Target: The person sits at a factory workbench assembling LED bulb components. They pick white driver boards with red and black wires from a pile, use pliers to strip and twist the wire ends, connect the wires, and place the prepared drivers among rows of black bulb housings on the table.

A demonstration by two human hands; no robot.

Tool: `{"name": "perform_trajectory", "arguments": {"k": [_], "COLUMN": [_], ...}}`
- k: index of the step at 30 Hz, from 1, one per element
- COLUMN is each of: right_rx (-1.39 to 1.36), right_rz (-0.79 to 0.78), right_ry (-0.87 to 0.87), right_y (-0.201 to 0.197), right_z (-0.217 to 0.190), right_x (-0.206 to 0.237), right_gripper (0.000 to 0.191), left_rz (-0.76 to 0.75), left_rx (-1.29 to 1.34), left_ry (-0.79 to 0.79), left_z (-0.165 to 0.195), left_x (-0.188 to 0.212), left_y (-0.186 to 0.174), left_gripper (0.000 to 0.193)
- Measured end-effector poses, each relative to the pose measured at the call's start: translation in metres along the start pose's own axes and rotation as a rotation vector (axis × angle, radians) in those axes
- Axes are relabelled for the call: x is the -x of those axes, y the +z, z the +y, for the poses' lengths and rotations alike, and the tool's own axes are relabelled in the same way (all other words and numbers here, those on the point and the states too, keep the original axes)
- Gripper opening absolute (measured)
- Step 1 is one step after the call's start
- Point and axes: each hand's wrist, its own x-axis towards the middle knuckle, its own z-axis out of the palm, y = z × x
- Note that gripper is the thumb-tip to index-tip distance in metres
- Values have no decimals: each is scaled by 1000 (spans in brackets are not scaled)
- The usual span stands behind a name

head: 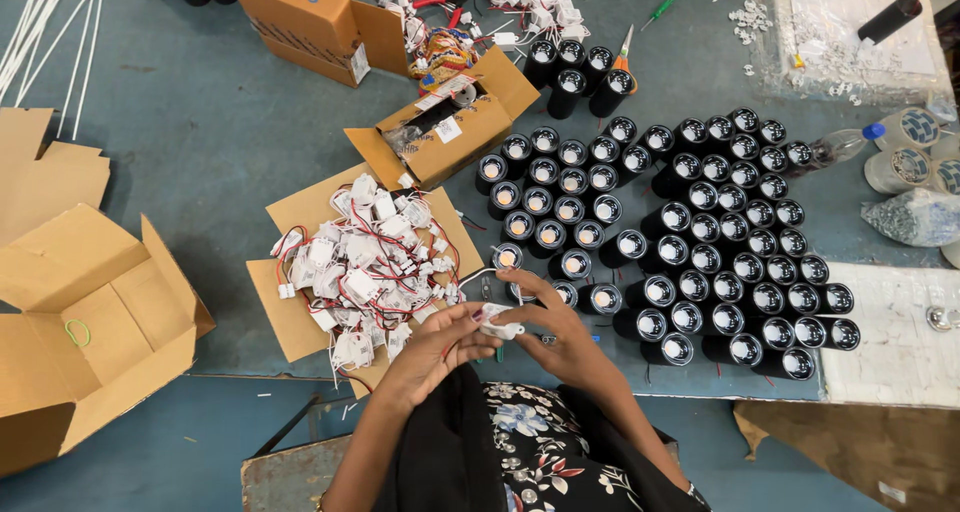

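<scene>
Matt brown cardboard boxes (95,322), glossy black plastic cylinders (745,272) and white plastic modules (360,272) on a matt blue table (200,122).

clothing: black floral-print top (545,457) | forearms: bare | wrist: bangle (695,490)

My hands (500,337) cover most of the small white part (503,326) I hold, so its shape is unclear. The open cardboard box (80,332) runs off the left edge. The white bits (748,17) are too tiny to identify.

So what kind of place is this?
Probably a small lamp assembly workshop: rows of black cylinders stand on the bench, white wired modules lie heaped on cardboard, and both hands hold one small white module.
</scene>
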Motion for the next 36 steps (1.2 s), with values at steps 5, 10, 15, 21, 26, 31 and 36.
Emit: {"name": "perform_trajectory", "arguments": {"k": [5, 10, 15, 21, 26, 31, 36], "right_rx": [140, 89, 110, -491, -426, -22, 58], "right_rz": [62, -18, 150, 244, 69, -68, -187], "right_ry": [145, 461, 271, 592, 567, 430, 322], "right_y": [11, 13, 29, 29, 14, 1, -1], "right_z": [18, 43, 56, 56, 39, 10, -11], "right_x": [7, 28, 34, 16, -9, -28, -39], "right_gripper": [47, 57, 21, 19, 39, 46, 39], "left_rz": [115, 197, 53, -27, -33, -154, -177], "left_rx": [-90, -128, -272, -234, 61, -308, -637], "left_ry": [63, 101, -53, -105, -147, -215, -198], "left_z": [2, 15, 15, 20, 29, 44, 42], "left_x": [-9, -28, -50, -62, -56, -46, -42], "left_y": [-19, -30, -31, -39, -39, -42, -35], "left_gripper": [38, 33, 28, 25, 28, 53, 36]}}
